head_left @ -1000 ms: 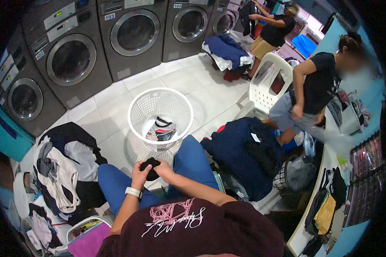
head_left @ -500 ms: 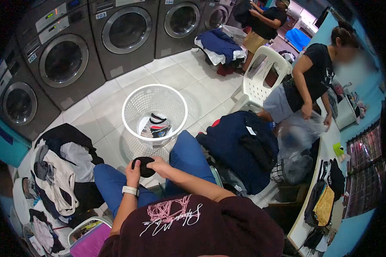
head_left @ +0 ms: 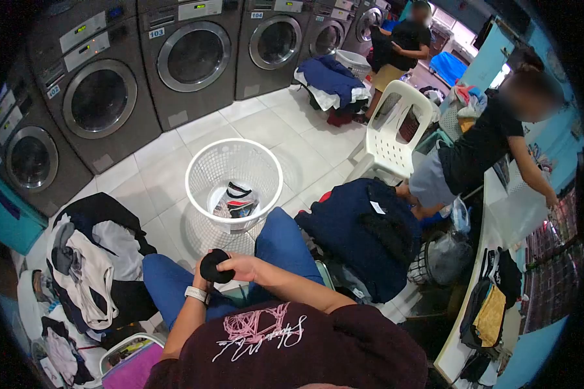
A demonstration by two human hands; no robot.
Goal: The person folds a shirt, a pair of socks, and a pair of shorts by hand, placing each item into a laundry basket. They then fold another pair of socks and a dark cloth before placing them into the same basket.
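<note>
A small balled-up pair of black socks (head_left: 217, 267) is between my two hands, above my lap. My left hand (head_left: 202, 280), below a pale watch band, is closed around its left side, partly hidden behind the cloth. On the other side, the thumb and fingers of my right hand (head_left: 241, 267) press on the bundle. Just beyond my knees stands a white perforated laundry basket (head_left: 200, 206) with a few small garments (head_left: 239, 201) at its bottom.
Clothes piles lie at my left (head_left: 87, 259) and right (head_left: 363, 233). A white plastic chair (head_left: 396, 139) stands beyond the right pile. Dryers (head_left: 191, 61) line the back. One person (head_left: 474, 139) leans over the right counter (head_left: 457, 347); another (head_left: 405, 45) holds dark cloth farther back.
The black bundle has become rounder and tighter, and my right hand has wrapped closer over it. The person at the right has leaned over the counter, arm extended, with a clear plastic bag.
</note>
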